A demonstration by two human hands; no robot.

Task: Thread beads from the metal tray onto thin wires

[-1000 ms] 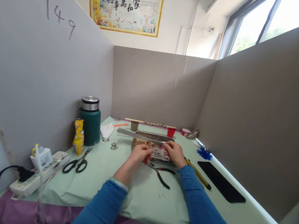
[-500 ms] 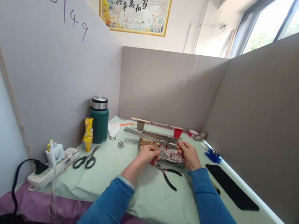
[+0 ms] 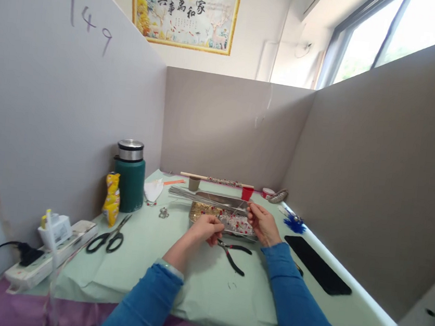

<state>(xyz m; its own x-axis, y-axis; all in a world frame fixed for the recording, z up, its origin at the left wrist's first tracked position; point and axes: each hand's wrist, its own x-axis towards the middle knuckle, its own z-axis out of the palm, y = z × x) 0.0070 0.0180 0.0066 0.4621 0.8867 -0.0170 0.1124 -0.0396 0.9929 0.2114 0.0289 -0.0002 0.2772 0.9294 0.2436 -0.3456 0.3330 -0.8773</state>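
My left hand (image 3: 207,229) is closed in a pinch in front of the metal tray (image 3: 248,237); what it pinches is too small to make out. My right hand (image 3: 263,223) is closed at the tray's right side, its fingertips pressed together on something too fine to name. Gold, clear and red beads (image 3: 234,221) fill the tray. Across its back part lies a bundle of thin wires (image 3: 188,196), sticking out to the left. Pliers (image 3: 233,256) with dark handles lie spread just below my left hand.
Scissors (image 3: 108,239), a green bottle (image 3: 128,184), a yellow packet (image 3: 111,200) and a power strip (image 3: 28,272) are at left. Behind the tray stand a red cup (image 3: 247,193) and a brown cup (image 3: 194,184). A black strip (image 3: 318,265) lies at right.
The camera view has turned slightly right, so the scene sits further left. Both hands remain pinched near the tray, with little visible change in their positions.
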